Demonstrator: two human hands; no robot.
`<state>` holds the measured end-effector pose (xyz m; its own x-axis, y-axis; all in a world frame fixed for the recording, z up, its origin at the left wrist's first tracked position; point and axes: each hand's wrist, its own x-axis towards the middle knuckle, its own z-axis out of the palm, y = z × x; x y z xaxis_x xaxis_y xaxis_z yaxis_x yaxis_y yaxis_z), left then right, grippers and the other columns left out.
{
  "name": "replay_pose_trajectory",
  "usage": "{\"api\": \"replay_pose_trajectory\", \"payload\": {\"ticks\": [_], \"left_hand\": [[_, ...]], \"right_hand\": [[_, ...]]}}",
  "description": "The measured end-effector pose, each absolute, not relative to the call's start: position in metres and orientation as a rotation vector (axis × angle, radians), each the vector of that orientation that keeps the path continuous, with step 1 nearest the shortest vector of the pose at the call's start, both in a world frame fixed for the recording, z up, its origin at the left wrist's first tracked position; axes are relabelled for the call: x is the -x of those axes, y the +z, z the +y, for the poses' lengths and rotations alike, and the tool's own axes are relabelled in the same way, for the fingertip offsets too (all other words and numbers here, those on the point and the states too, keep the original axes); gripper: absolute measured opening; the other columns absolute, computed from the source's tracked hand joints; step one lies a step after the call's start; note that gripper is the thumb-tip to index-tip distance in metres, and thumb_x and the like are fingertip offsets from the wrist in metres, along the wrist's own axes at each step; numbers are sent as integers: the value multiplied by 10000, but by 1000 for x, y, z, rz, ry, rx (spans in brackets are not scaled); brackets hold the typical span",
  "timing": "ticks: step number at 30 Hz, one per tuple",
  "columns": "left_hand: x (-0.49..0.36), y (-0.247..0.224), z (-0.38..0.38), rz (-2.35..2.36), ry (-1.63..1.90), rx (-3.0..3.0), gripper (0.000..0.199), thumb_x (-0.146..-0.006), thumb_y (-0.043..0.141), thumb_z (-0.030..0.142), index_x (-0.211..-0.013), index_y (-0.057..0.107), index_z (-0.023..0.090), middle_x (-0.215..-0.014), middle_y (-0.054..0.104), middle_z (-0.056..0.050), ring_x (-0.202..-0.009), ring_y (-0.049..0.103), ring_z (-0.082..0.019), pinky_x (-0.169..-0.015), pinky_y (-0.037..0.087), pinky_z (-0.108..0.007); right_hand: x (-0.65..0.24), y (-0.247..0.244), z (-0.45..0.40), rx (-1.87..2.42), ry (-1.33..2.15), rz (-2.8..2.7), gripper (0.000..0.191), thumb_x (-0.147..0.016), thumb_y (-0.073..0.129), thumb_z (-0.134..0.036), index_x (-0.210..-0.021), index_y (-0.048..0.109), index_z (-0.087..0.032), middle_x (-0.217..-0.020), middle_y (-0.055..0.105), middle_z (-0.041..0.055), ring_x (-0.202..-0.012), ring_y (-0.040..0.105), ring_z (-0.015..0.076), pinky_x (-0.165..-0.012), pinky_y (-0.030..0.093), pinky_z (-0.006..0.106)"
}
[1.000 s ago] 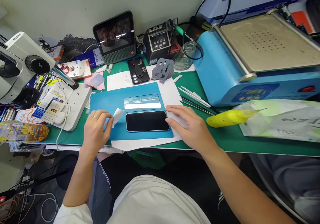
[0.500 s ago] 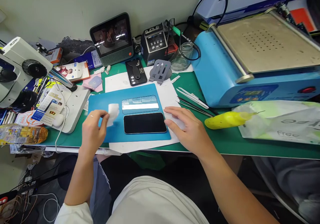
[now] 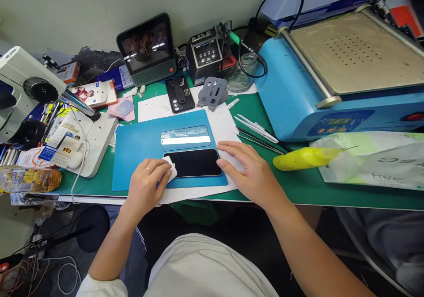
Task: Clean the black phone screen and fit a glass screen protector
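Head view: a glass jar (image 3: 239, 83) is standing at the back of the worktop (image 3: 291, 191), a black cable looping across it; I cannot tell what it is holding. A yellow squeeze bottle (image 3: 300, 158) with a needle tip is lying at the right, its tip reaching over a pale plastic pack (image 3: 377, 166) whose contents are not showing. At the far left a clear, amber-tinted plastic container (image 3: 31, 179) is lying on its side.

The phone (image 3: 195, 162) is lying dark face up on a blue mat (image 3: 135, 140), between the two hands, with a clear panel (image 3: 185, 138) resting just behind it. The left hand (image 3: 149, 182) is keeping its grip pinched on a white wipe (image 3: 172, 169), which is covering the phone's left end. The right hand (image 3: 253, 171) is resting at the phone's right end, its grip standing apart, thumb and forefinger spreading near the edge.
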<state>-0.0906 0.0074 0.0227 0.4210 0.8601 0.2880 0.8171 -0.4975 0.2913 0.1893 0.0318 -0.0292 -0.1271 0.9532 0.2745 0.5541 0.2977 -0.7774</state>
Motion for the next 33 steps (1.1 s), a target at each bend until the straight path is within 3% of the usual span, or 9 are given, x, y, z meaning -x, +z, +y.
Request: {"api": "replay_pose_trajectory", "payload": {"ticks": [5,9,12,21,29,33], "left_hand": [[94,17,-4,1510,423,-2678,327,-1056,501,285,-1346,645,239,-1354,711,-90,-1283,635,-301,-1080,528,-507],[91,13,-1,1574,182,-2645,570,-1068,443,471,-1568,429,198,-1612,471,-119,-1533,381,-366,-1235,353,-613],[88,13,-3,1568,76,-2632,693,-1064,384,555,-1613,325,137,-1666,364,-143,-1586,247,-362,-1261,300,-613],[63,2,-26,1534,160,-2679,900,-1014,404,663,-1656,137,91,-1644,362,-224,-1556,317,-355,-1257,343,-539],[64,8,-14,1631,99,-2690,746,-1059,364,572,-1609,287,75,-1623,409,-221,-1529,383,-349,-1242,371,-533],[59,16,-15,1635,74,-2679,788,-1045,378,601,-1598,301,46,-1606,417,-255,-1517,397,-379,-1228,377,-560]], "right_hand": [[-190,-30,30,1369,637,-1800,322,-998,581,-437,-1269,692,-305,-1320,696,84,-1258,624,320,-1041,544,525],[-190,-31,30,1374,630,-1817,327,-1002,571,-448,-1257,697,-286,-1317,693,94,-1249,624,317,-1044,542,526],[-191,-31,29,1382,623,-1813,325,-1000,575,-454,-1255,697,-293,-1321,690,94,-1249,622,318,-1039,545,529],[-191,-30,28,1390,625,-1828,327,-1001,577,-444,-1278,691,-313,-1359,677,81,-1277,610,320,-1045,540,524],[-195,-27,29,1343,689,-1756,343,-1062,448,-390,-1310,670,-311,-1355,687,72,-1296,605,289,-1088,514,505],[-196,-25,28,1359,708,-1721,394,-1075,394,-395,-1395,610,-313,-1365,680,75,-1292,610,290,-1085,524,505]]}}
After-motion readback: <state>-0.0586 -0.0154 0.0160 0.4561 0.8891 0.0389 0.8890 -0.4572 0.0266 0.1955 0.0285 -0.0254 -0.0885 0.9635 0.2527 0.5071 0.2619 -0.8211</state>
